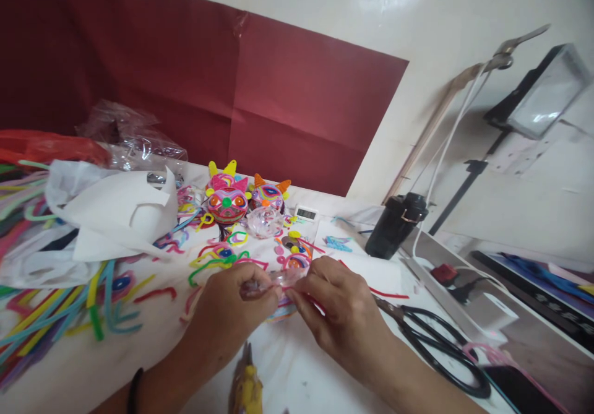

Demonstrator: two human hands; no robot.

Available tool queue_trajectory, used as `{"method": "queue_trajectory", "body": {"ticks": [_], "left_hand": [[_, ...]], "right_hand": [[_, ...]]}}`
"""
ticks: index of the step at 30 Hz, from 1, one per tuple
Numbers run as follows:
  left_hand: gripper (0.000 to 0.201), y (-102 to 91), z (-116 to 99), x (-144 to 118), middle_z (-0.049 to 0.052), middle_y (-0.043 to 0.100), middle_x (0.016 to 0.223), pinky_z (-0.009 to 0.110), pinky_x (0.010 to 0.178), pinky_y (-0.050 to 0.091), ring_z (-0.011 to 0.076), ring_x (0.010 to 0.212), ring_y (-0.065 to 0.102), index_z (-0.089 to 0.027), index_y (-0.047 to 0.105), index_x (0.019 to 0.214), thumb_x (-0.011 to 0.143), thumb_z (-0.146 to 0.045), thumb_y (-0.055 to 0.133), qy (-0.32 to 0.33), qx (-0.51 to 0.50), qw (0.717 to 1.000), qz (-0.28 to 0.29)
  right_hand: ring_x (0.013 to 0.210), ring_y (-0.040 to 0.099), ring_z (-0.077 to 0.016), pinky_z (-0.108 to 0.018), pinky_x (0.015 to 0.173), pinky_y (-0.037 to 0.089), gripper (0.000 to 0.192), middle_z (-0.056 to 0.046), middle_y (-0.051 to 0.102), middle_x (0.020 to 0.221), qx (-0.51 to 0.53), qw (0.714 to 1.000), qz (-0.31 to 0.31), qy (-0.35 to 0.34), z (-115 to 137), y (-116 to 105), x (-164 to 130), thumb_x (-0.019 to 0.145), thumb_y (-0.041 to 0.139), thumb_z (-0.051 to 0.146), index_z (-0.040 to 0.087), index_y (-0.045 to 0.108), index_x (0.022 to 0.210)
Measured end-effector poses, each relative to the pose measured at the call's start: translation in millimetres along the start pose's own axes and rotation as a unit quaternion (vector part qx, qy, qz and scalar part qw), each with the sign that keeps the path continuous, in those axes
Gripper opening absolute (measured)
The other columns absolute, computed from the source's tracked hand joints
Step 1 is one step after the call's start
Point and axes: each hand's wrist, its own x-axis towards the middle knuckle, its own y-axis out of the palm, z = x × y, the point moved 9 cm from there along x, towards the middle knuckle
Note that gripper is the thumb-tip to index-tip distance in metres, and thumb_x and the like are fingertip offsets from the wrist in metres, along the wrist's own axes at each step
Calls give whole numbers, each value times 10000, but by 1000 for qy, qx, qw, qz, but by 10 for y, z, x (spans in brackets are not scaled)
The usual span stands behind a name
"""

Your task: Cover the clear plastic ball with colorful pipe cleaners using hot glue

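My left hand (236,302) is closed in a pinch, its thumb and fingertips pressed on a clear plastic piece (288,275). From the other side my right hand (338,302) pinches the same piece, and the fingertips of both hands nearly meet. Pink and blue strips show around and below the fingers; how they join the plastic is hidden. Beneath my wrists lies a yellow tool with a dark pointed tip, which looks like a glue gun (248,386). Just beyond my hands are bent pipe cleaners (211,270) and a round clear plastic shell (265,222).
Decorated animal-face balls (227,203) stand at the back beside a small digital timer (307,213). Bundled pipe cleaners (55,321) and white sheeting (120,216) cover the left. Black-handled scissors (440,346), a black bottle (393,227) and a lamp (542,95) are on the right.
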Motion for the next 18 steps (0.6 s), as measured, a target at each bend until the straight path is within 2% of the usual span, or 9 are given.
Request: {"method": "queue_trajectory", "body": {"ticks": [6, 14, 18], "left_hand": [[80, -27, -28, -18, -24, 590, 538, 257, 538, 399, 171, 548, 557, -205, 589, 551, 613, -257, 584, 15, 28, 999, -22], [107, 18, -74, -46, -17, 573, 546, 260, 546, 394, 167, 556, 541, -205, 559, 540, 635, -255, 558, 51, 69, 996, -21], [86, -6, -29, -22, -20, 613, 572, 257, 555, 396, 169, 570, 565, -206, 584, 565, 617, -268, 557, 21, 63, 998, -22]], "right_hand": [[719, 491, -195, -320, 649, 399, 83, -62, 561, 751, 24, 1000, 3, 14, -9, -7, 18, 876, 539, 153, 140, 617, 853], [740, 479, -205, -348, 681, 385, 102, -57, 547, 755, 37, 999, 24, 21, 22, 26, 17, 881, 513, 139, 155, 577, 803], [764, 503, -206, -346, 702, 398, 68, -59, 563, 777, 73, 996, 40, 42, -61, -46, 47, 878, 537, 178, 160, 564, 818]]}}
